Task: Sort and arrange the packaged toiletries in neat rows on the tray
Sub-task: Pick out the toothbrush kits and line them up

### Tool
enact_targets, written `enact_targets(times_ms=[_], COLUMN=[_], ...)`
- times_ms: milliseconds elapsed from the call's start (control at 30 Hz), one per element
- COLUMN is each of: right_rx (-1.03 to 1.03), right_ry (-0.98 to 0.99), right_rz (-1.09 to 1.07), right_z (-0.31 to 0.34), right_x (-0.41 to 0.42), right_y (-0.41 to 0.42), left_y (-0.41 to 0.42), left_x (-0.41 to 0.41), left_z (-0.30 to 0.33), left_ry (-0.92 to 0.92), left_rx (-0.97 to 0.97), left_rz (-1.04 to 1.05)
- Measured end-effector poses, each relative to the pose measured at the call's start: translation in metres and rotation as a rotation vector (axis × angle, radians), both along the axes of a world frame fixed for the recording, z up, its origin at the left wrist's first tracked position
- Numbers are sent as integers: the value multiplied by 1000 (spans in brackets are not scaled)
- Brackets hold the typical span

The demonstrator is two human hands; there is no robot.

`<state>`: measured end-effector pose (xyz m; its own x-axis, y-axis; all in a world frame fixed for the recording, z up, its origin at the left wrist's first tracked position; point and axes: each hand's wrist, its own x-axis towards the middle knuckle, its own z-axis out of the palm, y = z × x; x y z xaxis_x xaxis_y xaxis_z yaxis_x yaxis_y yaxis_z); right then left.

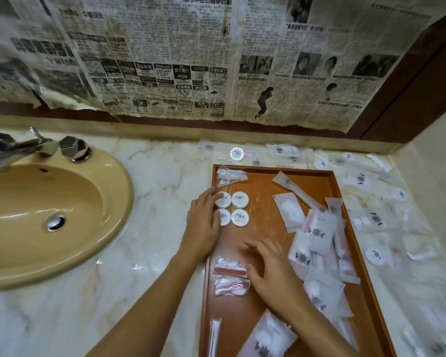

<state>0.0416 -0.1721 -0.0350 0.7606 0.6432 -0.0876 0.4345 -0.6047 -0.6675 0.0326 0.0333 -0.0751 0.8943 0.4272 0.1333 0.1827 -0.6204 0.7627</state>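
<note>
A brown wooden tray (263,235) lies on the marble counter. Round white soap packets (240,208) form a two-by-two block near its left side. My left hand (202,222) lies flat with straight fingers touching the left pair of soaps. My right hand (271,271) hovers with spread fingers beside two clear packets with red strips (229,275), its thumb close to them. A clear packet of white items (231,175) sits in the tray's far left corner. A loose heap of white sachets (317,243) covers the tray's right side.
A tan sink (49,210) with chrome taps (23,149) sits to the left. More packaged toiletries (376,217) are scattered on the counter right of and behind the tray. Old newspaper (191,60) covers the wall behind.
</note>
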Motion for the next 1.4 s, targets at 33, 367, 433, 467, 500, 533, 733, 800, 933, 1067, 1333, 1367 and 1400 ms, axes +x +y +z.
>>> enact_targets(times_ms=[33, 367, 433, 467, 500, 533, 733, 800, 933, 1067, 1333, 1367, 1400], right_rx=[-2, 6, 45, 77, 110, 139, 105, 23, -94, -160, -231, -230, -218], right_ry=[-5, -18, -2, 8, 20, 31, 130, 175, 219, 239, 277, 295, 316], right_rz=[3, 95, 66, 33, -5, -44, -240, -279, -297, -319, -334, -342, -350], right_z=[0, -8, -9, -7, -6, -3, 3, 0, -6, -8, -4, -2, -1], right_x=[-6, -53, -59, -62, -63, -65, -71, -76, -84, -92, -89, -88, -86], right_y=[-6, -59, -67, -73, -78, -85, -115, -121, -124, -115, -106, -105, -105], left_y=[-7, -82, -93, -97, -101, -106, -125, -131, -134, -134, -121, -118, -115], left_x=[-12, -141, -156, -162, -166, -170, -172, -171, -171, -171, -172, -170, -166], left_z=[3, 33, 38, 40, 42, 45, 53, 52, 45, 41, 39, 42, 46], left_ry=[12, 384, 471, 496, 506, 510, 605, 657, 688, 656, 503, 475, 445], left_rx=[6, 116, 153, 175, 195, 215, 413, 462, 479, 410, 33, -9, -47], left_rz=[6, 196, 222, 228, 228, 224, 203, 195, 198, 240, 353, 358, 356])
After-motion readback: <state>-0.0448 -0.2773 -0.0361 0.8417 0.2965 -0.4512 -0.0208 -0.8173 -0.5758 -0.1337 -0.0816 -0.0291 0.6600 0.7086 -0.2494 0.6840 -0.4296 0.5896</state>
